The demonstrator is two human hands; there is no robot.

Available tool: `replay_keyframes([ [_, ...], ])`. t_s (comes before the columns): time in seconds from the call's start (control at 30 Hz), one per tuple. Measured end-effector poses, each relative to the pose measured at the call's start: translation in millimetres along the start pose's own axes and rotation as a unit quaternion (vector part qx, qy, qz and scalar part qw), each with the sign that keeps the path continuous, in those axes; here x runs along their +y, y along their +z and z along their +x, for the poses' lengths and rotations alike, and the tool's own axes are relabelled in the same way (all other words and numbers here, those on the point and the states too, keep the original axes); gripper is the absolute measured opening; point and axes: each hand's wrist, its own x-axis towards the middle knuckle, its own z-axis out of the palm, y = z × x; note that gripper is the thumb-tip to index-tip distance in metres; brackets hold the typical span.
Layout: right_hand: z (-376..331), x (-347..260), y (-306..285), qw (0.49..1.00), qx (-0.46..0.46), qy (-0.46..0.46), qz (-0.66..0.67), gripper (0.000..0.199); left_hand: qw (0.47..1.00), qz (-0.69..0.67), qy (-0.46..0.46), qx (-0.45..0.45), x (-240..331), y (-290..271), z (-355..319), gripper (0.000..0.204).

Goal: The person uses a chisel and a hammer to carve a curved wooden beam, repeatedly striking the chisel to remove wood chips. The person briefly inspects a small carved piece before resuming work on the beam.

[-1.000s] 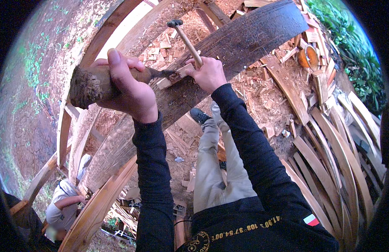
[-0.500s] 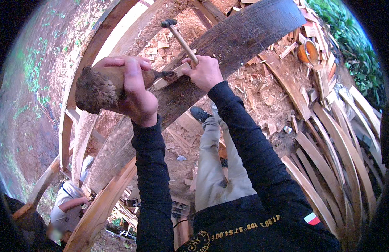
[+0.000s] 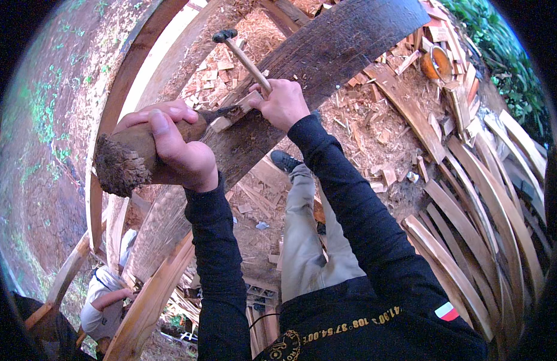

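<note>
My left hand (image 3: pixel 185 144) is closed round the thick wooden handle of a chisel (image 3: pixel 140 147), whose butt end is frayed and splintered. Its dark blade points right, onto a small pale wood block (image 3: pixel 223 124) lying on a broad dark curved plank (image 3: pixel 350 51). In my right hand (image 3: pixel 283 105) a hammer (image 3: pixel 248 61) is gripped by its wooden shaft, the black head up and to the left. The fingers of that hand also reach the far end of the block, by the chisel tip. The exact contact of blade and block is partly hidden.
Curved wooden ribs (image 3: pixel 119 108) rise on the left. Offcuts and shavings (image 3: pixel 374 132) cover the ground. Long curved boards (image 3: pixel 495 210) are stacked at right, near an orange round object (image 3: pixel 436 63). Another person (image 3: pixel 105 295) in a light shirt is at lower left.
The chisel's frayed butt and my left hand have moved left and down. My right hand with the hammer shifts slightly left, as does the whole view. Both grips stay the same.
</note>
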Motion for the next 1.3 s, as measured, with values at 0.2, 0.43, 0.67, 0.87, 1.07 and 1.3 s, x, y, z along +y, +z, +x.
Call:
replay_keyframes([
  [0.2,-0.5,-3.6,-3.5,1.0,-0.015,0.017,-0.012,0.028,1.0,0.015,-0.005,0.015,1.9,2.7,0.6,0.018],
  [0.43,-0.6,-5.2,-2.5,1.0,0.003,-0.006,-0.013,0.029,0.998,0.053,-0.01,0.009,2.3,2.7,-3.0,0.021],
  [0.67,-3.8,-7.1,-8.8,0.999,0.01,0.01,0.041,0.026,0.999,0.022,-0.031,0.006,-2.1,8.8,-17.4,0.023],
  [0.87,0.3,-5.2,-1.9,1.0,-0.001,0.001,0.006,0.024,0.998,0.052,-0.01,0.035,3.3,3.2,-18.3,0.019],
  [1.07,-0.9,-2.0,-2.4,1.0,0.005,-0.018,0.002,0.027,0.998,0.044,0.009,0.043,5.7,0.0,-12.9,0.014],
  [1.3,-0.8,-6.3,-6.4,1.0,-0.02,0.002,-0.016,0.026,0.997,0.049,-0.011,0.065,10.0,9.7,-10.6,0.016],
])
